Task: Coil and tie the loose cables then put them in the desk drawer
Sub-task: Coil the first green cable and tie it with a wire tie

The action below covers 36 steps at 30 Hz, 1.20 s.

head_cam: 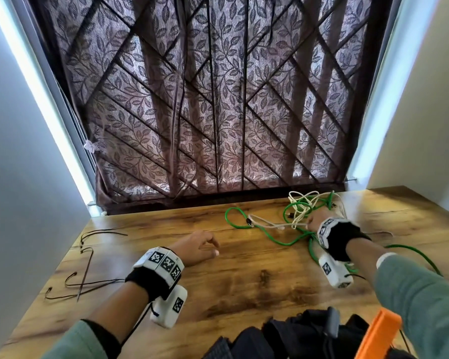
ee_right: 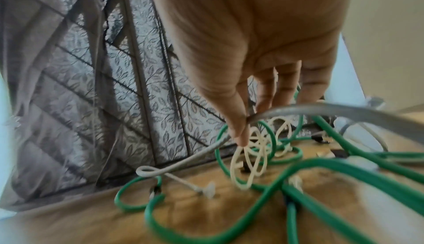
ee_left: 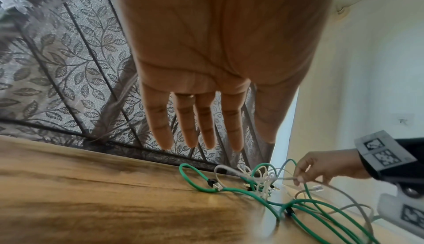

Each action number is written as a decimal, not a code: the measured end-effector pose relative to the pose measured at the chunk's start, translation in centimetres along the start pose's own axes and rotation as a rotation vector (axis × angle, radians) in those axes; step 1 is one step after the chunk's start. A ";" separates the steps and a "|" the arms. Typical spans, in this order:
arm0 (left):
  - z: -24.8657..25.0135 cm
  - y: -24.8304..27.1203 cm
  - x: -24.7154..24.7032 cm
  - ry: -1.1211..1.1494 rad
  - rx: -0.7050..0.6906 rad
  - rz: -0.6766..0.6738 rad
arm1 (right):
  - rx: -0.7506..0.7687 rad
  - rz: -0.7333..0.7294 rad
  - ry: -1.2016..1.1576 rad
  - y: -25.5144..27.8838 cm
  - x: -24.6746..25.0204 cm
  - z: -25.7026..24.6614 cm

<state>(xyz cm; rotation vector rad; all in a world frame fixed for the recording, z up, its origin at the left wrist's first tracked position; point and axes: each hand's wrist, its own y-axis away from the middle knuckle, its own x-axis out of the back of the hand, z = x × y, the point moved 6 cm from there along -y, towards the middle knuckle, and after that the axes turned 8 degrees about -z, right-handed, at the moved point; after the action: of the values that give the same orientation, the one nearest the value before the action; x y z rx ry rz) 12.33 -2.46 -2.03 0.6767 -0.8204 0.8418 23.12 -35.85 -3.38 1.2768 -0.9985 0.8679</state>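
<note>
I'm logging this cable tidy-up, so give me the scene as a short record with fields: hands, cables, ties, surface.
left hand: left hand open, fingers straight, holds nothing
right hand: right hand pinches the grey cable
cables: green cable, grey and cream cable lie tangled, uncoiled
ties: dark ties lie loose at the desk's left side
surface: wooden desk
drawer: not in view

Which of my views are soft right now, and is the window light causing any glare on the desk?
Head view: sharp, curtain backlit, pale sheen on the desk near the left hand. Left wrist view: hand sharp, desk foreground smeared. Right wrist view: most blurred; right hand, gray cable and green cable all soft.
</note>
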 end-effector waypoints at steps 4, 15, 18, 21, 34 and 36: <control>-1.8 -1.4 0.9 -0.003 0.002 -0.049 | -0.005 -0.041 -0.058 -2.6 5.1 1.0; -3.7 -6.7 2.9 -0.001 -0.008 -0.118 | -0.136 0.402 -0.054 -4.9 19.8 2.4; -3.8 -7.5 2.7 0.038 -0.020 -0.103 | -0.190 0.520 -0.283 -4.1 20.9 1.5; -3.9 -7.4 2.2 0.069 -0.020 -0.090 | -0.128 0.483 -0.380 -5.1 18.9 0.2; -3.7 -5.9 1.7 0.219 0.003 -0.011 | 0.216 -0.085 -0.277 -3.2 2.6 -9.5; -3.1 -6.1 2.0 0.257 -0.027 0.027 | 0.237 -0.134 -0.194 -3.0 0.7 -11.0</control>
<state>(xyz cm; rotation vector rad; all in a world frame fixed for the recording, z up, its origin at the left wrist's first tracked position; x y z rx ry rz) 19.33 -2.32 -3.17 0.5218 -0.6088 0.9192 27.33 -25.29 -3.95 1.6355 -0.9689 0.7857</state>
